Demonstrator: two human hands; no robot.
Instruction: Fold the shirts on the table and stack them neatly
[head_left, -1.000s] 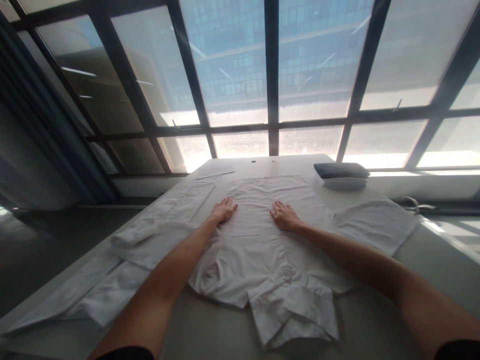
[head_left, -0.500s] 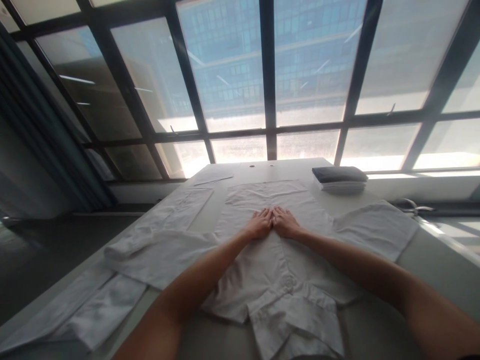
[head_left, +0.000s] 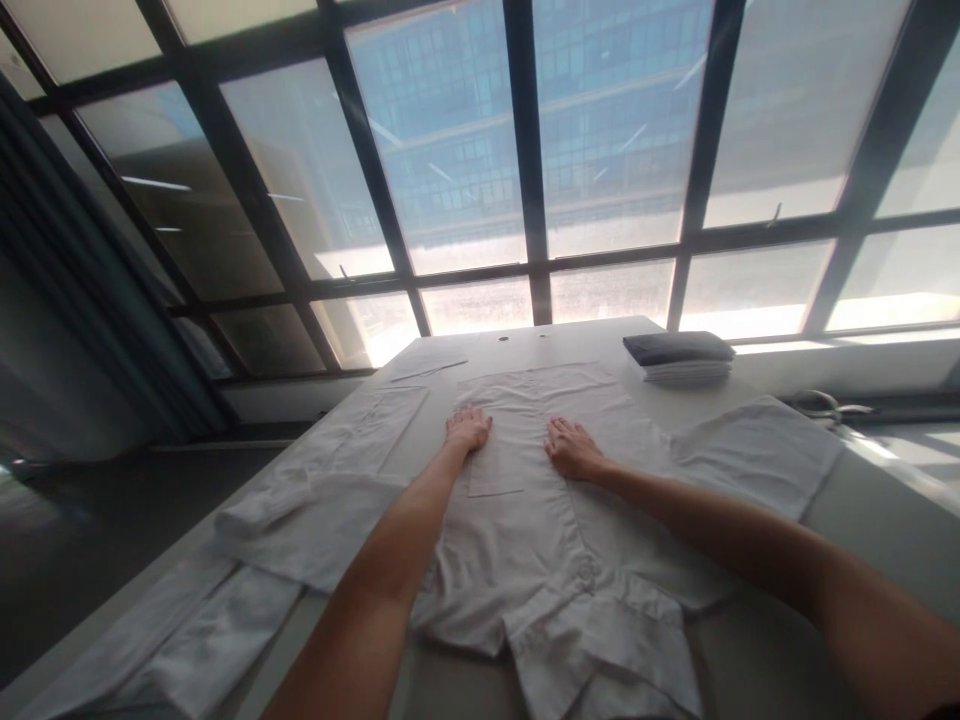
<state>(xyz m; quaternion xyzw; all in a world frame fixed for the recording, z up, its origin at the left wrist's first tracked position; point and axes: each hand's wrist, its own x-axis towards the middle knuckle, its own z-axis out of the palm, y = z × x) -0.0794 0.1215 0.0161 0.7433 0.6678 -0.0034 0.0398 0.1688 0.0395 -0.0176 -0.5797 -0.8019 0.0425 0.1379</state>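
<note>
A white garment (head_left: 525,545) lies spread over the table, its sleeves out to both sides and its collar end nearest me. My left hand (head_left: 470,428) rests palm down on its left part, beside a pocket-like rectangular patch (head_left: 496,465). Near the garment's middle seam my right hand (head_left: 572,449) lies flat on the cloth, fingers extended. Neither hand grips anything. The two hands are apart, with cloth showing between them.
A stack of folded cloth (head_left: 679,358), dark on top and white below, sits at the table's back right. More white cloth (head_left: 187,625) lies along the left side of the table (head_left: 600,335). Large windows stand behind; a dark curtain (head_left: 97,270) hangs left.
My left hand has moved left from beside my right hand, uncovering the rectangular patch. My right hand has stayed nearly in place. The view has shifted slightly.
</note>
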